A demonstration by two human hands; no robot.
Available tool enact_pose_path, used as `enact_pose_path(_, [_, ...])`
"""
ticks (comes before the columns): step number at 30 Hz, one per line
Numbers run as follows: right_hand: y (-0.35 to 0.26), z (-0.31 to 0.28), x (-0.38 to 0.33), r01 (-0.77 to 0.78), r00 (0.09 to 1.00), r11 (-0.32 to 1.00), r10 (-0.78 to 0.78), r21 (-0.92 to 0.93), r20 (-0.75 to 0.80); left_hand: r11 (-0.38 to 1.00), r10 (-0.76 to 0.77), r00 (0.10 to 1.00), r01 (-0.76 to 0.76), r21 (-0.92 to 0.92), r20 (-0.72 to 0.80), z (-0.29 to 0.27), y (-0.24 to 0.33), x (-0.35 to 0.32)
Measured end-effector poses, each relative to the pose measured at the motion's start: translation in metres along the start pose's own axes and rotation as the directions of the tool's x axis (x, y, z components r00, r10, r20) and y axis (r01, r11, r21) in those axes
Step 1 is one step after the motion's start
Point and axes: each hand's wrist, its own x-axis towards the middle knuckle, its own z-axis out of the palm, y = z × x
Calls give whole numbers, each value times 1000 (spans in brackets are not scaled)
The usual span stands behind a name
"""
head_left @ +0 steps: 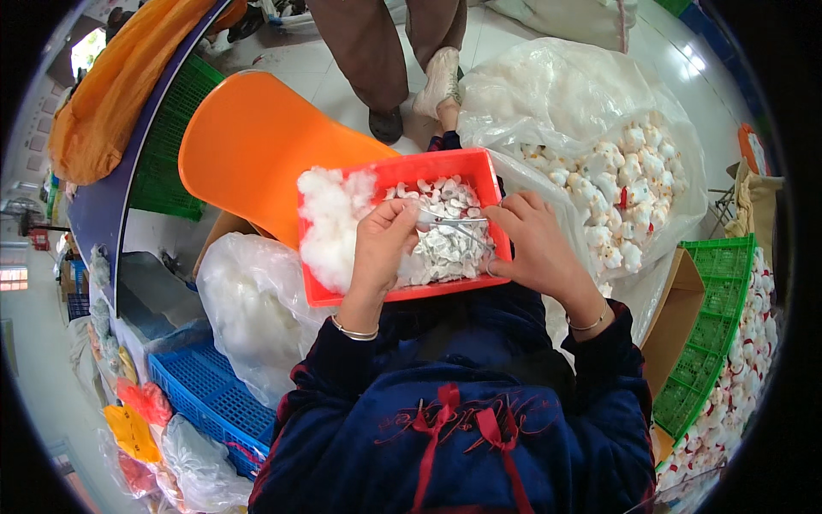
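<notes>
Over a red tray [445, 293] on my lap, my left hand [381, 244] pinches a small white fabric piece [425, 218] between thumb and fingertips. My right hand [539, 248] grips slim metal forceps [462, 222] by the handles, which are spread apart. Their tips point left and meet the white piece; whether they are inside it I cannot tell. Fluffy white stuffing [330, 227] fills the tray's left side. Many small white fabric pieces [445, 257] lie in its right side.
An orange chair [265, 146] stands behind the tray. Bags hold stuffing [248, 287] at left and small white plush toys [629, 188] at right. A blue crate [210, 385] and a green crate [706, 317] flank me. Another person's legs [368, 51] are ahead.
</notes>
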Motion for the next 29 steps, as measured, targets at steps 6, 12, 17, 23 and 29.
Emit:
enact_pose_path(6, [-1,-12,-2,-57,990,992,71,-112,118,1000,6,998,-8,27,55,-7,4,1])
enact_pose_path(12, [-6,-23,4,-30,974,996,48,-88,220,987,-25,989,2,159,145,-5,7,-4])
enact_pose_path(17, [5,-17,-1,5,982,1000,-2,-18,190,964,-41,985,-5,265,166,-7,12,-4])
enact_pose_path(23, [3,-33,3,-18,997,998,13,64,80,821,140,981,-189,539,132,-6,15,-3])
enact_pose_path(29, [-3,-30,7,-77,969,996,86,-48,231,815,207,968,-250,522,140,-3,16,-5])
